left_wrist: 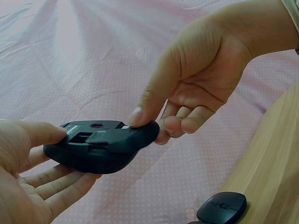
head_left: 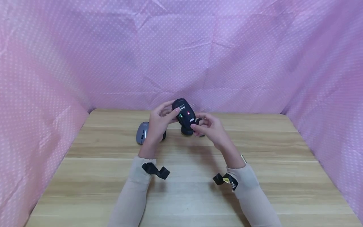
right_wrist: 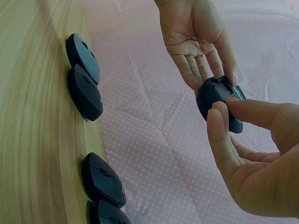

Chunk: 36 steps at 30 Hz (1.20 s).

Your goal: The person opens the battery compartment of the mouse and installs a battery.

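Observation:
A black computer mouse (head_left: 184,114) is held above the table, its underside turned toward the head camera. A red light shows at its sensor, and beside that a slot stands uncovered with something green in it. My left hand (head_left: 159,121) grips the far end, thumb on the underside and fingers beneath. At the near end my right hand (head_left: 211,128) pinches the mouse between thumb and fingers. In the left wrist view, a cover panel (left_wrist: 112,138) sits next to the dark slot, its edge slightly raised.
On the wooden table (head_left: 187,189), a grey mouse (head_left: 141,134) lies at the left beside a dark mouse (right_wrist: 85,93). Two more black mice, one of them a black mouse (right_wrist: 103,179), lie behind the hands. Pink dotted cloth (head_left: 181,56) encloses the back and sides.

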Tool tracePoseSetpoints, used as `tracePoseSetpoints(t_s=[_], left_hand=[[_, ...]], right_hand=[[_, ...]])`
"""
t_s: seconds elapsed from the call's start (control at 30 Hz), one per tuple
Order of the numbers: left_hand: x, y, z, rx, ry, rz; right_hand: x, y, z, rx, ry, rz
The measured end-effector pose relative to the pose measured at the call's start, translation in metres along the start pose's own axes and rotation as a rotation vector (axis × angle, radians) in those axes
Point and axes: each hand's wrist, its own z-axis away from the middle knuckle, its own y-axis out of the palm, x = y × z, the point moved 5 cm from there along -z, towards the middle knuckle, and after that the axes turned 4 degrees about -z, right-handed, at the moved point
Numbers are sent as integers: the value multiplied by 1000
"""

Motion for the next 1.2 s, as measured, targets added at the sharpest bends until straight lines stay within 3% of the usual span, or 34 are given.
tracePoseSetpoints(t_s=[0.17, 0.33, 0.7, 0.9, 1.2], left_hand=[[0, -2, 1, -13, -2, 12], [-1, 1, 1, 15, 11, 20], [0, 3, 1, 27, -5, 64], [0, 2, 2, 31, -9, 93], [-5, 3, 2, 42, 34, 48]], right_hand=[[0, 1, 1, 3, 10, 11], [-1, 2, 0, -26, 15, -18], [3, 3, 2, -124, -88, -66], [5, 5, 2, -116, -172, -63], [7, 7, 3, -87, -165, -73]])
